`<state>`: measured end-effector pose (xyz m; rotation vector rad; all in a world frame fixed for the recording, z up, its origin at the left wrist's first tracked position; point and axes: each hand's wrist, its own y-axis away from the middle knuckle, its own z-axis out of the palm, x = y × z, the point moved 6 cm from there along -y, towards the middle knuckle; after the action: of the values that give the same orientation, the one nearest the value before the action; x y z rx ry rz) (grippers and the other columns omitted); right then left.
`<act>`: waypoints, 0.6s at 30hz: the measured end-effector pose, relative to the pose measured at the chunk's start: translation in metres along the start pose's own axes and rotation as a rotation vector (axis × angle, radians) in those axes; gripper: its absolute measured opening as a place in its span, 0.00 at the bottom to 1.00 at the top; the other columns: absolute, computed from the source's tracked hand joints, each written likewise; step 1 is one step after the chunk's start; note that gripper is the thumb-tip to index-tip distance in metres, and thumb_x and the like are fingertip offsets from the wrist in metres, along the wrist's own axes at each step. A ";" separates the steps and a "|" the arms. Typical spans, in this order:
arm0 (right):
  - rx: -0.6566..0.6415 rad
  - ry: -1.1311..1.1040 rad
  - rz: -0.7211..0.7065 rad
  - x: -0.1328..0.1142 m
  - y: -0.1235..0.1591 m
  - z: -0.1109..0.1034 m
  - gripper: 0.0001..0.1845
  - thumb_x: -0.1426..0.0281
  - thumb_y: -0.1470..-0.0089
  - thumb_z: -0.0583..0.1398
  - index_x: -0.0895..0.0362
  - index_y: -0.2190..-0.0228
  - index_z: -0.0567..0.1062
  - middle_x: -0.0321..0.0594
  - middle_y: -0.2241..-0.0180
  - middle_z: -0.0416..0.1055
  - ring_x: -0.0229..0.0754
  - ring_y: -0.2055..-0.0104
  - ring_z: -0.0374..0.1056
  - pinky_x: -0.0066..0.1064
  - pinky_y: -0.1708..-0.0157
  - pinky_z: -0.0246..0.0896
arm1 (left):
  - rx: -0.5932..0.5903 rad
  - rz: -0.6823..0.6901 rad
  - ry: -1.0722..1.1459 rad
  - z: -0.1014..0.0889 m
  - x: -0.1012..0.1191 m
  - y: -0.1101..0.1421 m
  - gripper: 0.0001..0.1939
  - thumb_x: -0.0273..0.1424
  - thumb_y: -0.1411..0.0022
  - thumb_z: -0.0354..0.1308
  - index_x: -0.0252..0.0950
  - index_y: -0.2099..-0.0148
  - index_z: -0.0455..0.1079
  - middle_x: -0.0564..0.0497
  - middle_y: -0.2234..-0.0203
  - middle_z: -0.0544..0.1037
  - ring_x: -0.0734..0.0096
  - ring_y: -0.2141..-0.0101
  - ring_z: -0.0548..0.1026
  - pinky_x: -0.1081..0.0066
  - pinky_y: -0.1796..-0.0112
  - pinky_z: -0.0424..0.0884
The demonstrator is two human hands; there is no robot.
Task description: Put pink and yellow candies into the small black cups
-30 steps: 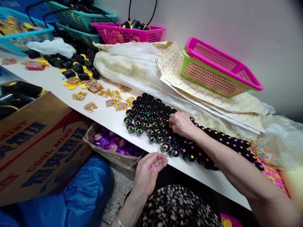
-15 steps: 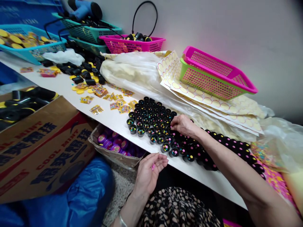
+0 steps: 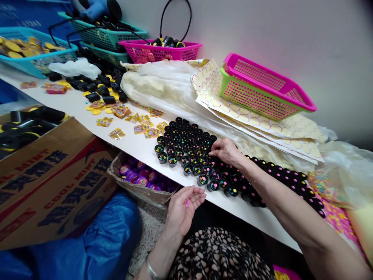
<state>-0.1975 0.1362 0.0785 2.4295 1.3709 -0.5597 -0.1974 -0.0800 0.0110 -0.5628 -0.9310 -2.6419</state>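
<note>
My left hand (image 3: 185,202) is palm up in front of the table edge, its fingers slightly curled, cradling a few small pink candies (image 3: 187,202). Over the middle of a dense block of small black cups (image 3: 171,160) is my right hand (image 3: 223,151), fingertips pinched low at the cup rims. Whatever those fingertips may hold is too small to make out. Cups on the left contain bits of several colours. Farther right, rows of black cups (image 3: 279,174) each show a pink or yellow dot, partly covered by my right forearm.
Behind the cups lie plastic sheeting (image 3: 163,83) and sticker sheets (image 3: 250,117) under stacked pink and green baskets (image 3: 262,93). Small yellow packets (image 3: 117,134) lie to the left. A carton of purple items (image 3: 140,188) sits below the table edge, beside a large cardboard box (image 3: 58,182).
My right hand stays over nearly the same cups, its fingertips dipping slightly; the pink piece seen at them half a second ago no longer shows. My left hand barely moves. The view shifts a little.
</note>
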 end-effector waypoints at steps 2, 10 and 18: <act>0.005 -0.009 -0.065 -0.002 0.001 0.001 0.07 0.67 0.58 0.60 0.58 0.81 0.71 0.31 0.80 0.63 0.33 0.76 0.57 0.25 0.76 0.47 | -0.001 0.007 -0.002 0.000 0.000 0.000 0.07 0.29 0.48 0.58 0.28 0.70 0.71 0.44 0.72 0.76 0.69 0.69 0.74 0.70 0.63 0.70; 0.059 -0.108 -0.130 0.001 0.005 0.001 0.07 0.68 0.57 0.60 0.59 0.80 0.72 0.33 0.78 0.65 0.34 0.73 0.59 0.25 0.73 0.50 | -0.004 0.006 -0.003 0.000 0.000 0.002 0.07 0.28 0.48 0.57 0.28 0.70 0.71 0.43 0.72 0.76 0.70 0.69 0.74 0.70 0.63 0.70; 0.213 -0.193 -0.179 -0.036 0.049 -0.030 0.08 0.68 0.52 0.57 0.58 0.78 0.71 0.35 0.78 0.65 0.35 0.74 0.59 0.27 0.71 0.53 | -0.158 -0.101 0.171 0.011 0.003 0.006 0.17 0.37 0.41 0.49 0.26 0.64 0.70 0.39 0.65 0.75 0.64 0.61 0.73 0.67 0.56 0.66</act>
<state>-0.1660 0.0977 0.1247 2.3472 1.5224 -1.0036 -0.1953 -0.0778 0.0233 -0.3255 -0.7231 -2.8184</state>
